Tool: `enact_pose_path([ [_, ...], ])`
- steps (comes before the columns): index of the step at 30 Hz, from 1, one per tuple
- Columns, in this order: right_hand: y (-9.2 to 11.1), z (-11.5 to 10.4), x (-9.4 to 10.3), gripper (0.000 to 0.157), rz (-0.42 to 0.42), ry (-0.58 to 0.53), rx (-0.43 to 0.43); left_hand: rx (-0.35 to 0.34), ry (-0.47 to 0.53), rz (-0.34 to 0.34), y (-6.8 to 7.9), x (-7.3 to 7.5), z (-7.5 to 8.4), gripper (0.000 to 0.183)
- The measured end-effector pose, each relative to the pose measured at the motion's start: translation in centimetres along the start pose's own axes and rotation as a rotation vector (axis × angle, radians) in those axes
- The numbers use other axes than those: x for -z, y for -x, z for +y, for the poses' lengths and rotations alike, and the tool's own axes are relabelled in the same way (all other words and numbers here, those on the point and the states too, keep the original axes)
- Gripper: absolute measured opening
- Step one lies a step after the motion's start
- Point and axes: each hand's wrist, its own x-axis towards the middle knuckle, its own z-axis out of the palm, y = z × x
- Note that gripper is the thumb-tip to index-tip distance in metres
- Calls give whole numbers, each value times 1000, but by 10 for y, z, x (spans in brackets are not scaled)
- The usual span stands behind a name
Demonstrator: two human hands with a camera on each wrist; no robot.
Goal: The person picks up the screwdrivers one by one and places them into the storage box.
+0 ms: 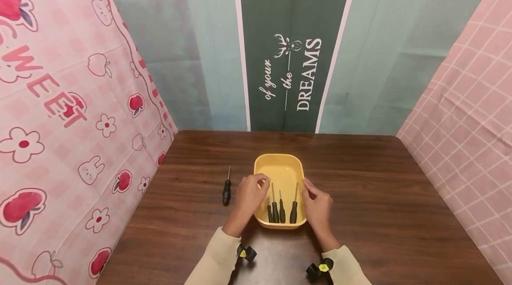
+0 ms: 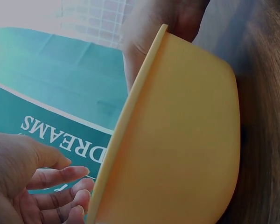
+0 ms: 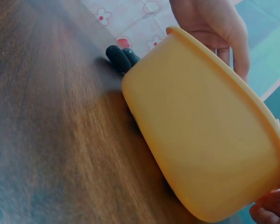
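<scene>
A yellow plastic tub (image 1: 278, 165) stands on the table between the two hands. Several black-handled screwdrivers (image 1: 294, 212) lie inside it, handles toward the near wall and shafts pointing away. My left hand (image 1: 251, 194) is over the tub's left rim; its loosely bent fingers (image 2: 60, 175) have their tips right at the rim in the left wrist view. On the opposite side, my right hand (image 1: 319, 207) holds the right rim, thumb and fingers (image 3: 268, 207) close about the edge. Another black-handled screwdriver (image 1: 226, 191) lies on the table left of the tub, shaft pointing away.
The dark wood-grain table (image 1: 380, 196) extends around the tub. A green curtain (image 1: 292, 9) with white lettering hangs behind its far edge. Patterned pink cloths flank it, fruit and flowers on the left cloth (image 1: 80, 142), a grid on the right cloth (image 1: 472, 120).
</scene>
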Motion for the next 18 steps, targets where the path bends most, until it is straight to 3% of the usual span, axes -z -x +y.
enact_pose_path([
  [9, 1, 3, 0, 23, -6, 18, 27, 17, 8, 7, 1, 5, -5, 12],
  [18, 2, 3, 1, 24, -5, 10, 2, 25, 6, 41, 3, 6, -12, 11],
])
